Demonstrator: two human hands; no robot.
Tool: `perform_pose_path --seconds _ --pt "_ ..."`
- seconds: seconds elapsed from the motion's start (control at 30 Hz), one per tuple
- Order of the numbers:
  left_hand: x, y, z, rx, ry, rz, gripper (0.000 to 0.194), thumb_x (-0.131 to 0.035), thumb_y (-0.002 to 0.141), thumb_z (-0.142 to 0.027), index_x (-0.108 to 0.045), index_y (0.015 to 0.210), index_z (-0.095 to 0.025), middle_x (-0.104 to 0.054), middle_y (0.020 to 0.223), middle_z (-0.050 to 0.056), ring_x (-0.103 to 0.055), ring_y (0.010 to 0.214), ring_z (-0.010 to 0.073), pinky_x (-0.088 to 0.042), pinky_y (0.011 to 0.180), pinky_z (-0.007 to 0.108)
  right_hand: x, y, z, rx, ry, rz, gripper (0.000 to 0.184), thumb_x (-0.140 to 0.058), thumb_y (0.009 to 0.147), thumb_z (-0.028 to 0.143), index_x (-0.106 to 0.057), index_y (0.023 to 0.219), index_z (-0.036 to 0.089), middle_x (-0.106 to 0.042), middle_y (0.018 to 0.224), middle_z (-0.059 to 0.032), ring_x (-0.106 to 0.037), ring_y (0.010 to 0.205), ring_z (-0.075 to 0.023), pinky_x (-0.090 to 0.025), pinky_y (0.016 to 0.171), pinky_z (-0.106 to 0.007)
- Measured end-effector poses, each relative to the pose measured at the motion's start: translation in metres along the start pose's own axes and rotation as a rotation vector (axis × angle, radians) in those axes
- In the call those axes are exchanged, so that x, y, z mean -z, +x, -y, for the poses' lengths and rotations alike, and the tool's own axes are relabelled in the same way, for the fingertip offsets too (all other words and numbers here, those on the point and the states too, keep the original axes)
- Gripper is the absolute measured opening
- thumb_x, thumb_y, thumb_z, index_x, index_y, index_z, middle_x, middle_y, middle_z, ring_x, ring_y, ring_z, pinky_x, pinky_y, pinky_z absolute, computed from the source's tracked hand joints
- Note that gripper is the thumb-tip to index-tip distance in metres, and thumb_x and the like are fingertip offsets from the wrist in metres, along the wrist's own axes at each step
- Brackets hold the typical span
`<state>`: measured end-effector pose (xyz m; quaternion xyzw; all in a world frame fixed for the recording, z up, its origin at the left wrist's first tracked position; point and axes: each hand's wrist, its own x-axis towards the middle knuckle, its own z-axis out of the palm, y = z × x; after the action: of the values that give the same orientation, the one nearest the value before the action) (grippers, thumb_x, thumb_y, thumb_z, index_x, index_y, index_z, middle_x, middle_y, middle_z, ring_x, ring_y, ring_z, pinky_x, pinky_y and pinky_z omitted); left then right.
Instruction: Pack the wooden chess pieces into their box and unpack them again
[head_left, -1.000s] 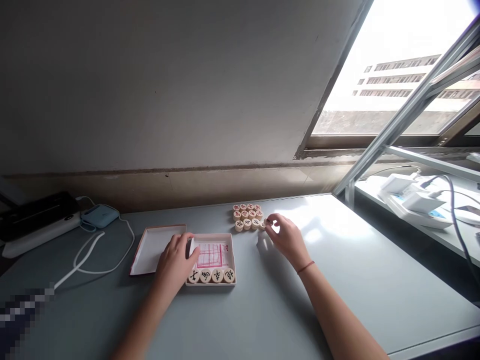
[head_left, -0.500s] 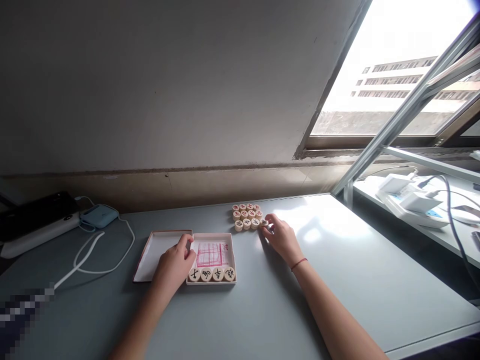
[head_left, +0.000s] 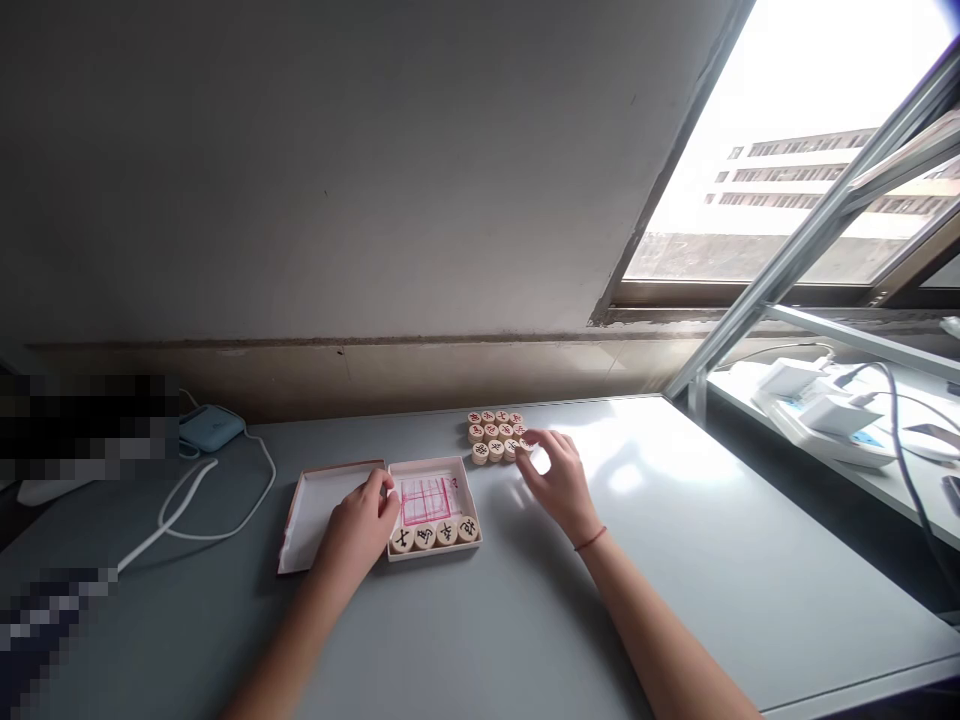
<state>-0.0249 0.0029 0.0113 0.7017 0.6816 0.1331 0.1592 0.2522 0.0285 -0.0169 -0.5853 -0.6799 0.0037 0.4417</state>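
My left hand (head_left: 364, 520) pinches the left wall of a shallow white box (head_left: 435, 553). Along the box's near side lies a row of round xiangqi pieces (head_left: 425, 537) with black characters, and a pink grid is drawn on its floor. Left of it is the box lid (head_left: 300, 515), inside facing up, partly covered by that hand. My right hand (head_left: 559, 485) is at the right end of the stacked xiangqi pieces (head_left: 495, 432), thumb and fingers apart with nothing seen between them. Its fingers partly hide the nearest right stack. Red characters mark the back rows, black the front row.
A blue device (head_left: 211, 428) with a white cable (head_left: 176, 510) lies at the left of the grey table (head_left: 480, 650). The wall runs behind the table. At right, a metal frame (head_left: 787, 230) rises beside a lower shelf holding white chargers (head_left: 840, 410).
My right hand's thumb and fingers have spread and drawn off the end black piece. The box has turned slightly under my left hand. The view has shifted a little.
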Motion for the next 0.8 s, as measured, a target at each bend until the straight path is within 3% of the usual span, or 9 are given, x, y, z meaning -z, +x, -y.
perform_pose_path --seconds 0.1,0.2,0.33,0.5,0.57,0.67,0.8 --pt "0.013 -0.006 -0.001 -0.142 -0.043 0.011 0.025 -0.039 0.088 -0.034 -0.061 0.087 -0.023 -0.059 0.086 0.003 -0.059 0.081 0.0192 -0.044 0.073 0.029 -0.002 -0.006 0.026 0.036 0.196 0.166 0.020 -0.048 0.089 0.033 -0.060 0.097 0.020 -0.064 0.080 -0.0042 -0.057 0.072 -0.0165 -0.046 0.067 -0.028" --pt "0.025 -0.013 -0.001 -0.208 -0.071 0.170 0.029 -0.049 0.082 -0.048 -0.068 0.088 -0.026 -0.057 0.094 0.003 -0.056 0.095 0.0227 -0.044 0.086 0.034 -0.007 -0.014 0.045 0.068 0.248 0.382 0.024 -0.046 0.092 0.035 -0.062 0.100 0.019 -0.059 0.068 -0.0003 -0.053 0.061 -0.0131 -0.042 0.058 -0.024" --pt "0.029 -0.018 0.001 -0.199 -0.039 0.285 0.029 -0.051 0.081 -0.048 -0.069 0.086 -0.026 -0.056 0.101 0.004 -0.050 0.105 0.0254 -0.041 0.094 0.040 -0.013 -0.019 0.050 0.064 0.233 0.475 0.024 -0.044 0.092 0.035 -0.061 0.100 0.019 -0.054 0.060 0.0027 -0.048 0.054 -0.0114 -0.039 0.053 -0.022" --pt "0.032 -0.013 -0.001 -0.206 -0.090 0.229 0.017 -0.052 0.080 -0.038 -0.062 0.083 -0.024 -0.059 0.098 0.003 -0.053 0.102 0.0237 -0.040 0.092 0.039 -0.011 -0.018 0.048 0.063 0.248 0.381 0.020 -0.045 0.091 0.030 -0.060 0.098 0.019 -0.055 0.063 0.0010 -0.050 0.057 -0.0128 -0.042 0.055 -0.024" --pt "0.034 -0.013 -0.007 -0.178 -0.188 0.170 0.019 -0.050 0.083 -0.039 -0.060 0.084 -0.024 -0.061 0.092 0.002 -0.056 0.096 0.0215 -0.042 0.089 0.035 -0.007 -0.018 0.055 0.169 0.285 0.300 0.016 -0.051 0.086 0.026 -0.059 0.098 0.020 -0.060 0.076 -0.0034 -0.055 0.070 -0.0160 -0.047 0.063 -0.028" --pt "0.031 -0.019 -0.020 -0.096 -0.434 0.153 0.027 -0.050 0.084 -0.048 -0.059 0.093 -0.025 -0.061 0.088 -0.001 -0.059 0.088 0.0178 -0.046 0.080 0.029 -0.003 -0.023 0.076 0.370 0.380 0.237 0.029 -0.061 0.078 0.022 -0.056 0.107 0.022 -0.063 0.099 -0.0088 -0.058 0.089 -0.0205 -0.051 0.076 -0.034" --pt "0.022 -0.029 -0.035 -0.106 -0.668 0.226 0.028 -0.055 0.082 -0.048 -0.057 0.095 -0.023 -0.063 0.088 0.000 -0.060 0.082 0.0154 -0.049 0.074 0.025 -0.001 -0.029 0.099 0.503 0.446 0.169 0.030 -0.057 0.081 0.011 -0.055 0.108 0.025 -0.066 0.099 -0.0063 -0.060 0.088 -0.0171 -0.052 0.076 -0.031"
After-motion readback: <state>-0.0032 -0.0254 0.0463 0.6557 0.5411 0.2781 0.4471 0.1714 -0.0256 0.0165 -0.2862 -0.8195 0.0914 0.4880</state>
